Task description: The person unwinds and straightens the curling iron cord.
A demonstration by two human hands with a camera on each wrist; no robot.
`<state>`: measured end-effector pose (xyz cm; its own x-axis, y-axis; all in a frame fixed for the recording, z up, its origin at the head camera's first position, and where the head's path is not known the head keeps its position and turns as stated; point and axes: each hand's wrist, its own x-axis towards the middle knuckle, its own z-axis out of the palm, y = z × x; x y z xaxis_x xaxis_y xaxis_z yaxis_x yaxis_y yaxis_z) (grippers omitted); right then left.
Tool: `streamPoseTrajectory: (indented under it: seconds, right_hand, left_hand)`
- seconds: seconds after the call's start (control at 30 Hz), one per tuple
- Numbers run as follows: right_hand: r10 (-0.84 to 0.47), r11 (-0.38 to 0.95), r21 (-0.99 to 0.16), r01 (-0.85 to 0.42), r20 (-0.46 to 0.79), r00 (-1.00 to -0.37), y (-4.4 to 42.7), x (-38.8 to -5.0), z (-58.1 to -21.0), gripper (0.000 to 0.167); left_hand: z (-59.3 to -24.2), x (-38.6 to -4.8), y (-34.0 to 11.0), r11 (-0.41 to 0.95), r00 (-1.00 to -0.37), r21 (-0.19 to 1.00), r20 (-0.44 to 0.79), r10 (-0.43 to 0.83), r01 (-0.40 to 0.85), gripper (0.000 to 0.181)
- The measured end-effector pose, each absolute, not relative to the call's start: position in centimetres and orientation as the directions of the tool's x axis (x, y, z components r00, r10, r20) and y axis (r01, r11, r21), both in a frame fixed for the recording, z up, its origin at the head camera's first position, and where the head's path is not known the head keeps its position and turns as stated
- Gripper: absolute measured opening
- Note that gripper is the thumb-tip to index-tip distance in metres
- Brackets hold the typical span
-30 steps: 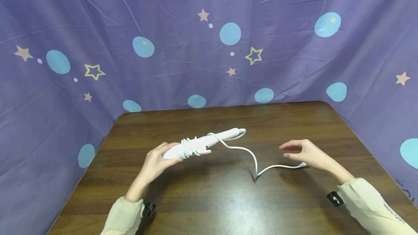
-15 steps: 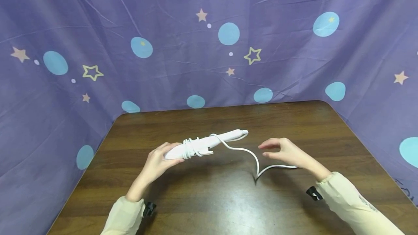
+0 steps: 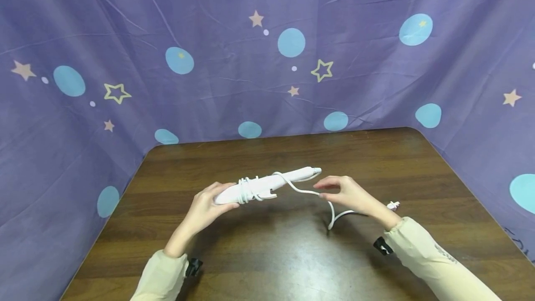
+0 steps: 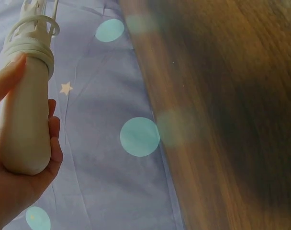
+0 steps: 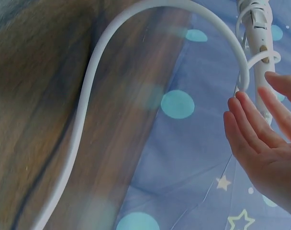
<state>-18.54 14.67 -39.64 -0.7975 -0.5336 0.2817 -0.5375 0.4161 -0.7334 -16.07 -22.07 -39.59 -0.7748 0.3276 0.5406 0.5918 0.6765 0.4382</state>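
Note:
My left hand (image 3: 206, 207) grips the thick end of a white wand-shaped device (image 3: 261, 185) above the table, its narrow end pointing right. In the left wrist view, the thumb lies by the coils of cord (image 4: 33, 48) wound round the device (image 4: 25, 115). The loose white cord (image 3: 303, 191) passes my right hand (image 3: 349, 194), dips to the table and ends at a plug (image 3: 393, 206). The right wrist view has this hand (image 5: 267, 139) with fingers apart beside the cord (image 5: 83, 110); whether fingertips touch it I cannot tell.
The brown wooden table (image 3: 251, 245) has a purple curtain (image 3: 234, 59) with stars and blue dots behind it and along both sides. Black clips (image 3: 193, 267) hang at both sleeves.
My right hand has moved left, from near the plug to the cord close to the device's narrow end. The left hand and device have shifted slightly right.

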Motion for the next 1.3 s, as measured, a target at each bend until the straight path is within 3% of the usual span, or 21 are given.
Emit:
streamPoseTrajectory:
  seconds: [0.67, 1.3]
  right_hand:
    - [-0.541, 0.422, -0.762, -0.491, 0.223, -0.811, 12.9, -18.6, -40.4, 0.016]
    - [-0.518, 0.35, -0.615, -0.707, 0.502, -0.693, 13.4, -18.6, -37.9, 0.014]
  left_hand:
    - [-39.8, -16.0, -21.7, 0.677, -0.757, 0.421, 0.57, 0.32, 0.604, 0.048]
    - [-40.1, -15.8, -21.8, 0.684, -0.755, 0.391, 0.541, 0.371, 0.616, 0.046]
